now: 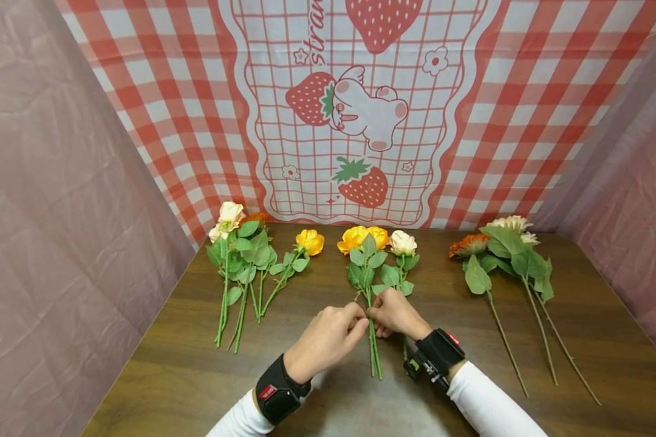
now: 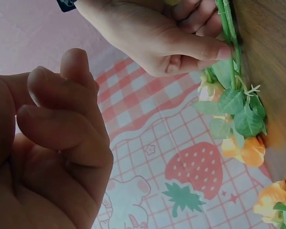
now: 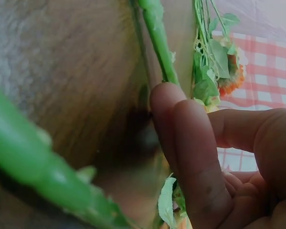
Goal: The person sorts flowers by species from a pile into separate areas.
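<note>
Yellow roses (image 1: 367, 277), approx. mid-counter (image 1: 158, 376), right in front of you, b/w your two hands. Your R hand (image 1: 399, 312) has the stems pinched thumb-to-fingers, just below the leaves; your L hand (image 1: 325, 340) is loosely bent at the near-left side of the stems, nothing visible in its grip, contact w/ stems can't be told. Handling (judgement): prob. light; stems look firm but a bit springy, plastic-type, w/ small nubs, so slip risk low-ish, though two thin rods may roll over each other under your thumb. Petals & leaves look soft, easy to crush or snag; keep your hold on bare stem, abt. where your R hand is or slightly lower. Orientation: long axis runs fore-aft; blooms at far end, pointing away from you toward the strawberry cloth (image 1: 363, 185); cut ends toward you, swung a touch to your R, & fanned slightly apart. Whether stems rest on the counter or sit just above it, can't tell. NB: pale rose (image 1: 403, 243) lies just R, near-parallel, its stem passing by your R hand; mind its leaves, v. close to yours.
</note>
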The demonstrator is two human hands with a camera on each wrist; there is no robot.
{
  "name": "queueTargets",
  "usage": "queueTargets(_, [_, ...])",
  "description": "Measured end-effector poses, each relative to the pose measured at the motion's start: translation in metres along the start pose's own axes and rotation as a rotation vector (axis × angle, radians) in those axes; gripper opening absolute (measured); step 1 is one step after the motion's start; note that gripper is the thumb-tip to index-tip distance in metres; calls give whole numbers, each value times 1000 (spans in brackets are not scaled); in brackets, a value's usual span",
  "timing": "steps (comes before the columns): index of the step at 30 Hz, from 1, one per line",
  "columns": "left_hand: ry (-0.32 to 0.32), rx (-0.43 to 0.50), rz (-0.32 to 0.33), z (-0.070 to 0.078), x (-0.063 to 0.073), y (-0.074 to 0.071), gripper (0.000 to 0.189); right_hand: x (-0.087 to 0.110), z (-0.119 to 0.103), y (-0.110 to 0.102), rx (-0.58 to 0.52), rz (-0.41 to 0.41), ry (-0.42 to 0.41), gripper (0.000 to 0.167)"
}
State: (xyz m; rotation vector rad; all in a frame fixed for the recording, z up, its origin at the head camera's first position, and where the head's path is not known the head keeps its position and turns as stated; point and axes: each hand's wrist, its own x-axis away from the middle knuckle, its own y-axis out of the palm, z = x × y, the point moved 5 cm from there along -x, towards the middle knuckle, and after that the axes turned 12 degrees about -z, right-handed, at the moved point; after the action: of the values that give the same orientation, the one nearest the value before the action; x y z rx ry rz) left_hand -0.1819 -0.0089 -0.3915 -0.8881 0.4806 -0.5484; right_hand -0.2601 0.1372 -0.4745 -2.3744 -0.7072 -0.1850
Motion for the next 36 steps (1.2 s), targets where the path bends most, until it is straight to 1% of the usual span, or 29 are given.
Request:
queueTargets(5, [-17, -3, -7, -3, 0, -1, 9, 7, -3, -3, 33, -1, -31, 30])
queueTargets(9, [-49, -10, 1, -8, -1, -5, 10, 18, -9, -10, 39, 42, -35, 20])
queueTargets(12, [-91, -46, 42, -15, 0, -15, 10, 27, -18, -16, 20, 93, -47, 12])
queueTargets(14, [-130, -93, 83, -24, 1, -23, 9, 33, -26, -19, 18, 121, -70, 12])
queueTargets(18, [-244, -166, 149, -50, 6, -39, 7, 45, -39, -21, 28, 163, -142, 15])
queueTargets(22, [-393, -212, 160, -87, 13, -48, 9, 54, -46, -19, 46, 190, -185, 17])
queueTargets(25, [-504, -229, 134, -114, 20, -50, 13, 57, -47, -18, 56, 205, -179, 17])
queueTargets(29, [-608, -240, 98, -142, 25, -48, 12, 62, -45, -20, 33, 226, -157, 16])
queueTargets(31, [-655, -250, 85, -153, 25, -46, 11, 63, -44, -21, 23, 230, -154, 17])
queueTargets(34, [-725, -271, 51, -166, 26, -41, 11, 63, -45, -24, 20, 223, -161, 17])
queueTargets(36, [-746, -286, 35, -171, 25, -39, 11, 63, -45, -26, 29, 219, -170, 16])
